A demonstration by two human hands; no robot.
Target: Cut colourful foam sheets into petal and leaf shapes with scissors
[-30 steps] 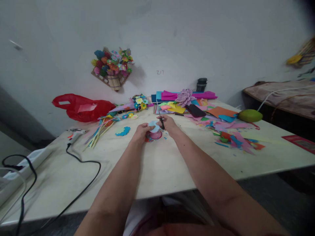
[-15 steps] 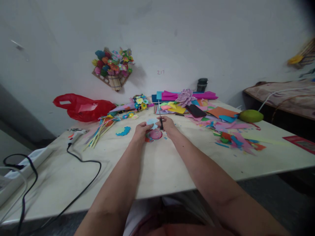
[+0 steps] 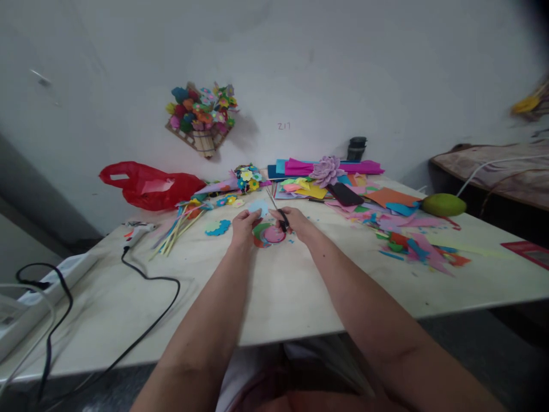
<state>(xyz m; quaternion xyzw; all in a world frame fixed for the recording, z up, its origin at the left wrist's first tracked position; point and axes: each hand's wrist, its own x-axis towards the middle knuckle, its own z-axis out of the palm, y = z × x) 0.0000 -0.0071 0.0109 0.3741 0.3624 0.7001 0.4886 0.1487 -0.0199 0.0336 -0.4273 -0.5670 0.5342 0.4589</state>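
Observation:
My left hand [image 3: 245,224] pinches a small light-blue piece of paper [image 3: 259,207] between thumb and fingers. Held in my right hand [image 3: 297,221] is a pair of black-handled scissors [image 3: 283,220], its blades pointing away and up to the left, close to the paper's right edge. Below the hands, coloured round pieces [image 3: 273,234] in pink, green and orange lie on the table with small scraps around them. A blue scalloped piece [image 3: 218,228] rests left of my left hand.
A hot glue gun [image 3: 138,233] with a black cord lies at left near a white power strip [image 3: 64,280]. Behind it are a red plastic bag [image 3: 150,186] and yellow strips [image 3: 176,233]. Paper scraps [image 3: 420,249], a dark phone [image 3: 344,194] and a green fruit [image 3: 444,204] lie at right.
The scissors have tilted so their tips point further left. The light-blue paper has been raised slightly and shifted left. The whole view has moved a little.

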